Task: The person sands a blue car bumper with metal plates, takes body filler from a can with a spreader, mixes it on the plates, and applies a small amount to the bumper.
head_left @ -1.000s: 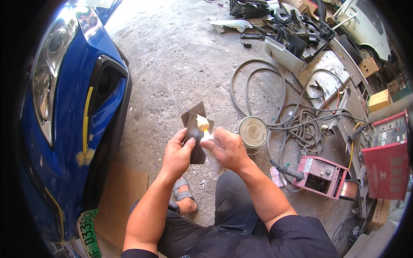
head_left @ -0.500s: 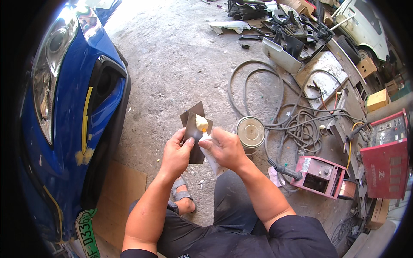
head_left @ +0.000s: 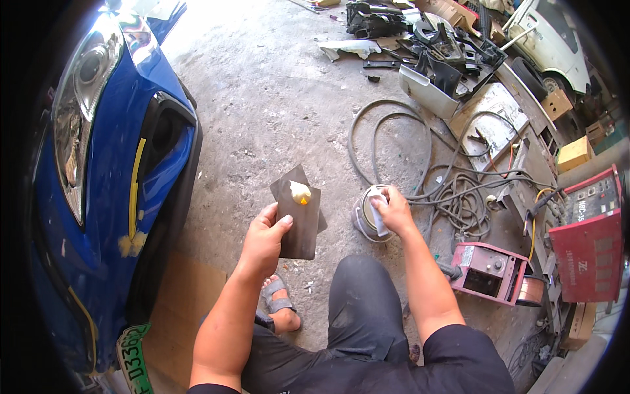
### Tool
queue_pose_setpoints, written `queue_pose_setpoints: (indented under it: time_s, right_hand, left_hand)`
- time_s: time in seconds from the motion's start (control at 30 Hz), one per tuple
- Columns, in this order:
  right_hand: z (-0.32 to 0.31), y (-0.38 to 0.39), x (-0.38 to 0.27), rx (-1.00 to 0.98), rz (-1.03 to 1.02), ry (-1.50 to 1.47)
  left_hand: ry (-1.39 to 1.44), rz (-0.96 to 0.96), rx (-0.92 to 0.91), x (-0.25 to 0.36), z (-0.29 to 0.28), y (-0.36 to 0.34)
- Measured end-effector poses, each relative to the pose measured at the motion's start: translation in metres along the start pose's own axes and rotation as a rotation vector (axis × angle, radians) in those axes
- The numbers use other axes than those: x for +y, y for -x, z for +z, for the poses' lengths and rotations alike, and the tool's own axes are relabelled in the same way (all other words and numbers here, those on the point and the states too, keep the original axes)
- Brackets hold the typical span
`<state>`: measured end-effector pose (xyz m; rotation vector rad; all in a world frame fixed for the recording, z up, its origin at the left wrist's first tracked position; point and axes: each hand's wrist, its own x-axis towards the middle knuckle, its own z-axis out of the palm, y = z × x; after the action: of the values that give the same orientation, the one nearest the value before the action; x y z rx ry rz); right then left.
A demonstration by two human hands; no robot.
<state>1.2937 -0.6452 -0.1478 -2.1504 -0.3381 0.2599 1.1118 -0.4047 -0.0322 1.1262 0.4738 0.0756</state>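
My left hand (head_left: 264,241) grips two thin grey metal putty spreaders (head_left: 299,231), crossed one over the other. On the upper one sits a cream lump of putty (head_left: 298,190) with a small orange-yellow dab (head_left: 304,201) on its lower edge. My right hand (head_left: 395,209) is closed around a white tube (head_left: 380,223), holding it over the lid of a round metal can (head_left: 361,220) on the floor. The tube covers much of the lid; whether it touches cannot be made out.
At left is a blue car bumper (head_left: 108,217) with yellow strips and a beige patch (head_left: 133,244). Looped cables (head_left: 459,197) lie right of the can, beside a red wire-feeder box (head_left: 489,272) and red machine (head_left: 587,236). Broken car parts (head_left: 430,46) are piled at far right.
My right hand has moved right with the tube, away from the putty to above the can. The orange-yellow dab now stays on the putty. My left hand still holds the spreaders, tilted slightly differently.
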Motion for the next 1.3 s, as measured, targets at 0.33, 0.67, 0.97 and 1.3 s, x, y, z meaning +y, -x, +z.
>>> queue_pose_setpoints:
  time_s: [0.33, 0.67, 0.97, 1.3]
  right_hand:
    - [0.015, -0.002, 0.028, 0.225, 0.028, 0.183]
    - [-0.042, 0.141, -0.086, -0.251, 0.320, 0.258]
    - [-0.154, 0.221, -0.279, -0.627, 0.025, -0.077]
    - [-0.225, 0.249, -0.420, -0.557, -0.317, -0.106]
  left_hand:
    - [0.066, 0.013, -0.012, -0.002, -0.008, -0.003]
    - [0.347, -0.065, -0.022, 0.085, 0.051, 0.087]
    - [0.429, -0.050, 0.018, 0.279, 0.132, 0.283]
    - [0.356, 0.161, 0.109, 0.356, 0.159, 0.428]
